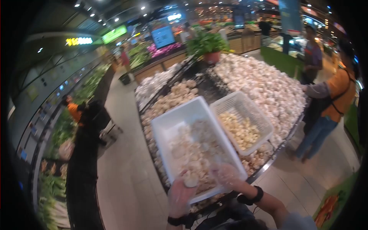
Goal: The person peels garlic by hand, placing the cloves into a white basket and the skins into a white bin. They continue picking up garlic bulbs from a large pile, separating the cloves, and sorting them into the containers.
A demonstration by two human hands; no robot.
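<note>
Both hands wear thin clear gloves and are over the near end of a large white tub (158,132), which holds garlic bulbs and loose skins (186,147). In my left hand (182,193) a pale round garlic bulb (190,179) is held at the fingertips. My right hand (229,177) is at the tub's near right side, its fingers blurred, so what they hold cannot be made out. Right of the tub, a white perforated basket (263,122) contains peeled yellowish cloves (239,130).
Heaped garlic (260,84) covers the stand beyond the basket. A potted plant (212,57) stands at its far end. A person in orange (339,92) reaches toward the garlic at right, another person beside them. At left, a person stands by vegetable shelves (82,92).
</note>
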